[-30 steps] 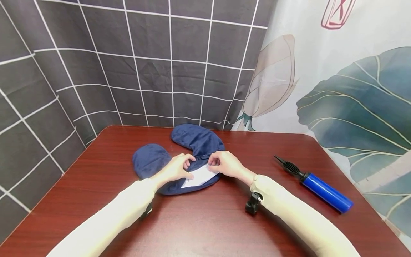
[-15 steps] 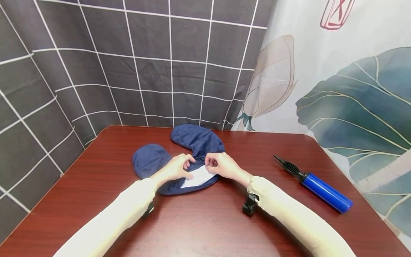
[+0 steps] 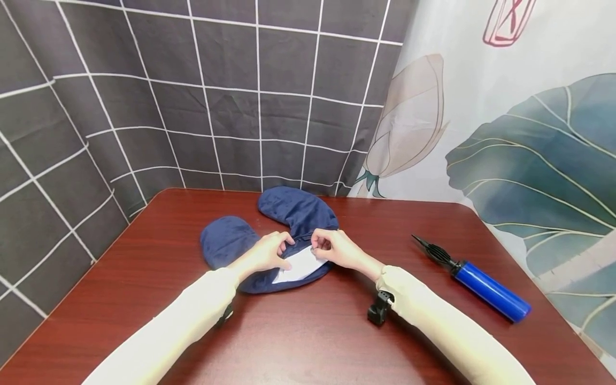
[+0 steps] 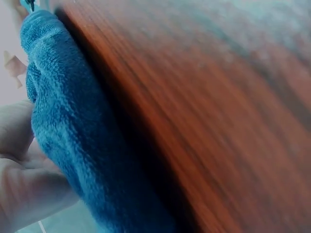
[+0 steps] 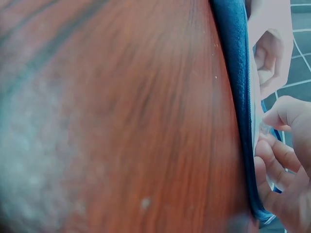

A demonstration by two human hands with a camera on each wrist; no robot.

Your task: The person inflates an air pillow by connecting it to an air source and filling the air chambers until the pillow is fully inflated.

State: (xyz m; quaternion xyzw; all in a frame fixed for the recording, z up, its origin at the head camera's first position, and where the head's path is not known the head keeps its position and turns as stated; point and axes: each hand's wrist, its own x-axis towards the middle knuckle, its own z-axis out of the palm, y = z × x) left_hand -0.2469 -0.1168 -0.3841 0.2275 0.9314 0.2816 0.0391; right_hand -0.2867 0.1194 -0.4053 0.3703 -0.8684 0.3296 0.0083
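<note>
A navy plush U-shaped neck pillow (image 3: 298,211) lies on the table, its zipped side open over a white inner (image 3: 300,266). My left hand (image 3: 263,251) rests on it, thumb on the white inner and fingers bent at the navy edge, with a gap between thumb and fingers. My right hand (image 3: 339,247) pinches a small clear valve (image 5: 265,128) at the white inner's right end. The valve is mostly hidden by the fingertips. In the left wrist view, blue plush (image 4: 73,111) covers part of the left hand.
To the right on the brown table (image 3: 308,331) lies a hand pump (image 3: 491,289), with a blue barrel and a black ribbed nozzle pointing to the back left. A dark gridded curtain (image 3: 284,117) and a leaf-patterned one (image 3: 539,155) hang behind the table.
The right hand has shifted only slightly along the white inner, its fingers still pinched. The left hand and the neck pillow stay about where they were.
</note>
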